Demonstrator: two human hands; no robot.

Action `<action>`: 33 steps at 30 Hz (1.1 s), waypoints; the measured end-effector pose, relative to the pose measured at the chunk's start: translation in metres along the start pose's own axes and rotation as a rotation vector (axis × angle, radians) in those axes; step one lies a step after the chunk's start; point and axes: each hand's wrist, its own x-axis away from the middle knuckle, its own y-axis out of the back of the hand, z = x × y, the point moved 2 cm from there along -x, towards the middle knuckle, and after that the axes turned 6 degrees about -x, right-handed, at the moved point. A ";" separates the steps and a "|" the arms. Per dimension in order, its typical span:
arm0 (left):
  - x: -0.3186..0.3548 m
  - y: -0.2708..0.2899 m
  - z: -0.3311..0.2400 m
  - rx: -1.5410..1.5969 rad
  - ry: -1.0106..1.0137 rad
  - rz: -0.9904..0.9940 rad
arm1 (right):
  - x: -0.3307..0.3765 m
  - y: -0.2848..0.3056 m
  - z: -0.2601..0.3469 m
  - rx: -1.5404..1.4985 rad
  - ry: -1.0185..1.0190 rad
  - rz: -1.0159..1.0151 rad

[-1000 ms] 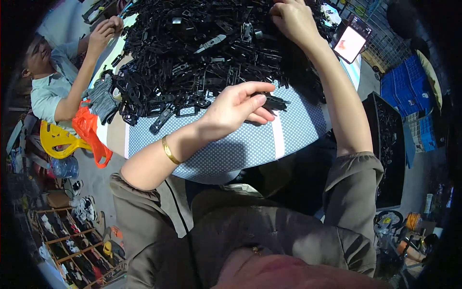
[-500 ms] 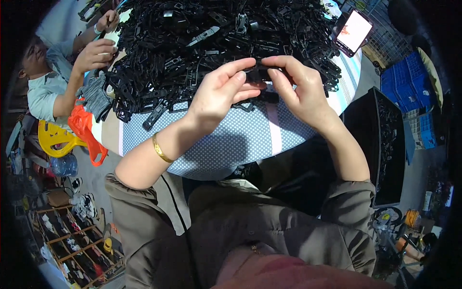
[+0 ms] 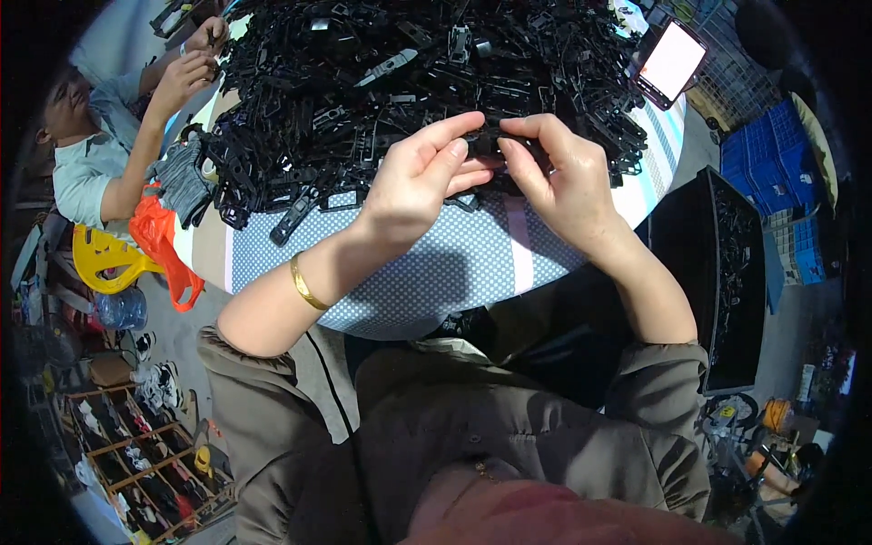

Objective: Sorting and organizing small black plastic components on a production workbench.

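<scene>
Over the near edge of a black heap of plastic parts (image 3: 309,91), both my hands close on one small black plastic part (image 3: 483,143). My left hand (image 3: 413,177) pinches its left side between thumb and fingers, a gold bangle on that wrist. At its right end, thumb and forefinger of my right hand (image 3: 568,173) press together on it. The part is dark against the heap, so its exact shape does not show. Near my left wrist a loose black part (image 3: 292,221) lies on the dotted tablecloth (image 3: 409,259). A silvery blade-shaped piece (image 3: 388,67) rests on the heap.
A phone (image 3: 670,64) with a lit screen stands at the table's right edge. Below it on the right is a deep black bin (image 3: 718,291) holding black parts. A co-worker (image 3: 100,154) handles something at the left, near a grey glove (image 3: 182,173) and an orange bag (image 3: 162,245).
My right hand has shifted slightly, its finger and thumb regripping the part's right end. My left hand stays nearly still. The co-worker's hands have come closer together.
</scene>
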 end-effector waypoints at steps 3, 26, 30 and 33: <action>0.000 0.001 0.003 0.012 -0.021 -0.012 | 0.001 -0.002 0.001 0.012 0.018 -0.003; -0.001 0.002 -0.013 -0.074 -0.069 -0.054 | -0.001 0.007 0.010 0.390 0.132 -0.016; 0.001 0.006 -0.019 -0.209 -0.081 -0.043 | -0.007 0.020 0.005 0.129 -0.057 0.103; 0.001 0.006 -0.025 -0.237 -0.109 0.013 | -0.008 0.015 -0.011 -0.406 -0.377 0.330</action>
